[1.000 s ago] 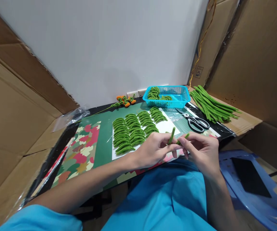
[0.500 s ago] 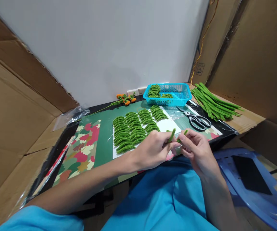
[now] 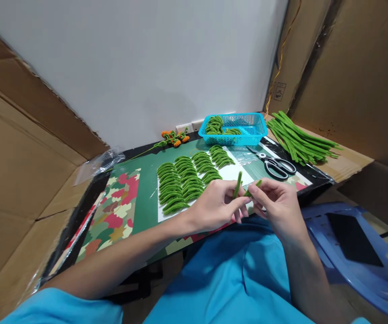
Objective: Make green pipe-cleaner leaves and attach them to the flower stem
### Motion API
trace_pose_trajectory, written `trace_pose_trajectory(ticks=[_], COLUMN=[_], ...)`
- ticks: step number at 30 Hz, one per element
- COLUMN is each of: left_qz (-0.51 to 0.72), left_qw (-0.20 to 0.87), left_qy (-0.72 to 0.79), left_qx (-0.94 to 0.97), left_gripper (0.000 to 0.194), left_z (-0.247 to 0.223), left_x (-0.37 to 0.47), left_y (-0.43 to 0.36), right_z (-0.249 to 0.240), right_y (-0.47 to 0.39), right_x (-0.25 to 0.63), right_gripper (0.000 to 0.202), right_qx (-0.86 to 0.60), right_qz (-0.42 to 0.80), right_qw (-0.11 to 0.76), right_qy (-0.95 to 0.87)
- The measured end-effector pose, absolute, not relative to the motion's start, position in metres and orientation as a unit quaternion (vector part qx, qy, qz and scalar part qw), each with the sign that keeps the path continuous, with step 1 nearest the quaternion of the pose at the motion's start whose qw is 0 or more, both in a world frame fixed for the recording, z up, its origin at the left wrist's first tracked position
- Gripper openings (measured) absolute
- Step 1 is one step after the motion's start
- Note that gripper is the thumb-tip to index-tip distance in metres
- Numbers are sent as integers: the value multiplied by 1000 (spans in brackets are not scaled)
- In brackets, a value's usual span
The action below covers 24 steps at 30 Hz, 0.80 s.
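So the person's got one green fuzzy stem [image 3: 238, 184] pinched between both hands, just above the near edge of the tabletop [image 3: 146, 202]. Left hand [image 3: 216, 208] has its fingers clamped on the lower part, with the top end poking up free; right hand [image 3: 279, 204] has its fingers closed on the other end, bent off to the side. It looks like pipe-cleaner stuff: super light, soft on the outside, probably wire inside, so I'd guess it bends easily and keeps whatever shape you give it. Not fragile or slippery. Holding it close to the bend, like here, seems the way to go.

Room-wise, rows of curved green pieces [image 3: 183, 180] sit just beyond the hands on a white sheet [image 3: 237, 173]. Scissors [image 3: 277, 165] lie to the right, the blue basket [image 3: 248, 130] behind them, and long straight stems [image 3: 298, 141] are piled far right. Cardboard walls hem in both sides, and the open space is mostly the patterned mat [image 3: 113, 211] on the left.
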State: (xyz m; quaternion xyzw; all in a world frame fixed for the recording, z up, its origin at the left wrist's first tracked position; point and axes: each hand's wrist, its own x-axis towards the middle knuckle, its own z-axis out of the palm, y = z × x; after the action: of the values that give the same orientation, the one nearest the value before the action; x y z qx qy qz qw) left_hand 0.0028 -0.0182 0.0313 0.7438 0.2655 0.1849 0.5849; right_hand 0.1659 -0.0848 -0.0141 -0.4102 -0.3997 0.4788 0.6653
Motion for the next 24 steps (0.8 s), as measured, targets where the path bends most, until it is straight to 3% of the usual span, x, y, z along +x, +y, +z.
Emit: trace_pose_trajectory(ticks=[7, 14, 24], left_qz=[217, 239, 173], left_qw=[650, 631, 604], left_qy=[260, 270, 202], left_qx=[680, 687, 751], left_gripper=[37, 36, 33], left_z=[36, 33, 38], left_x=[3, 2, -2], left_y=[-16, -14, -10], right_z=[-14, -22, -16], right_y=[-83, -79, -81], right_x=[175, 170, 170], right_gripper=[30, 21, 13], right_qx=[-422, -406, -422], right_qz=[422, 437, 343], right_qw=[697, 702, 717], right_qy=[-398, -389, -436])
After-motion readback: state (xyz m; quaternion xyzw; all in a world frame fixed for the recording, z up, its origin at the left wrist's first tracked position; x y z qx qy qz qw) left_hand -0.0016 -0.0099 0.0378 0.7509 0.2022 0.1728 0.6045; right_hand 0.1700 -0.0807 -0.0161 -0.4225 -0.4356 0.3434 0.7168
